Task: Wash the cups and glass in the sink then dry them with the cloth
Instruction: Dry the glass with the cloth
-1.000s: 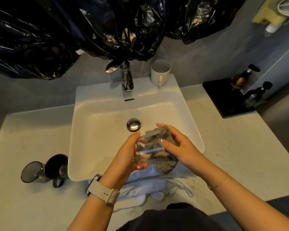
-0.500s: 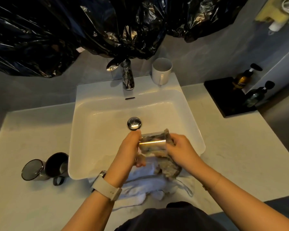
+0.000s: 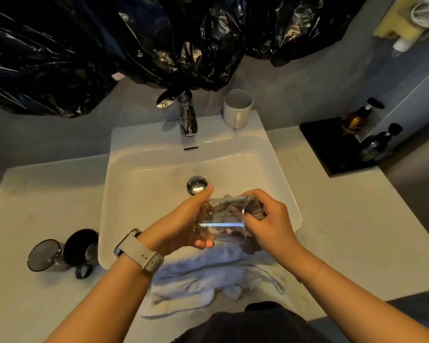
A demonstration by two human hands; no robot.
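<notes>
Two hands work over a white sink (image 3: 144, 189) set in a pale worktop (image 3: 357, 231). The wall behind is grey, and shiny black plastic bags (image 3: 109, 45) hang over it at the top. A silver tap (image 3: 187, 115) stands at the back of the sink, and a round silver plug (image 3: 196, 184) sits in the bottom of the bowl. A white mug (image 3: 237, 108) stands upright on the back rim of the sink, just right of the tap. On the worktop to the left of the sink, a black mug (image 3: 81, 246) and a grey cup (image 3: 45, 254) lie on their sides, touching each other. A white towel (image 3: 208, 280) lies crumpled on the worktop at the front edge of the sink. Far right, two dark pump bottles (image 3: 357, 120) stand by a black tray (image 3: 332, 149).

The left hand (image 3: 183, 226) wears a watch with a pale strap (image 3: 140, 252). Its fingers curl around the clear glass (image 3: 221, 220) and hold it on its side above the front of the sink, with the thumb up on top. The right hand (image 3: 270, 224) has its fingers closed on a grey-brown cloth (image 3: 254, 206). Part of the cloth is pushed inside the glass, and more of it hangs out below the rim. The open end of the glass faces the right hand.
</notes>
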